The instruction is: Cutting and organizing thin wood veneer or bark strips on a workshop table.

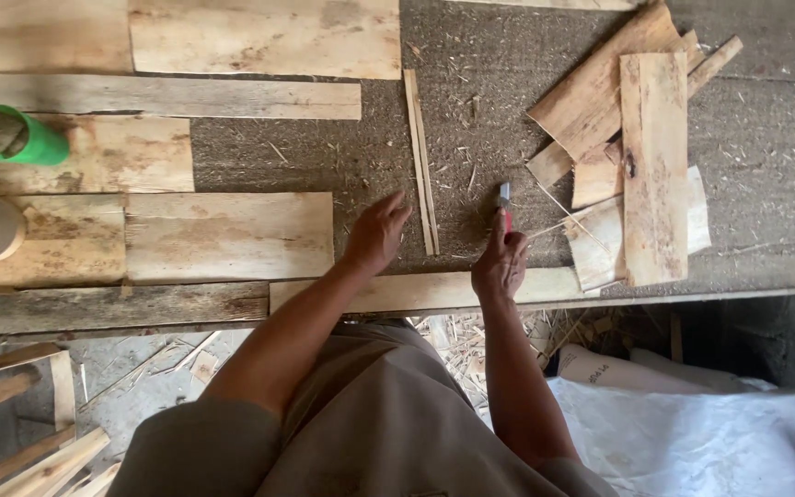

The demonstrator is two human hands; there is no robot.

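A small knife (red handle, blade pointing far) is gripped in the closed right hand, ready for cutting. The left hand, fingers loosely spread and empty, is stretched toward a thin wood strip lying between both hands on the worktable.

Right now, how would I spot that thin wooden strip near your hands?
Look at the grey work table, between the left hand and the right hand. The thin wooden strip runs away from the person, far narrower than the broad boards beside it.
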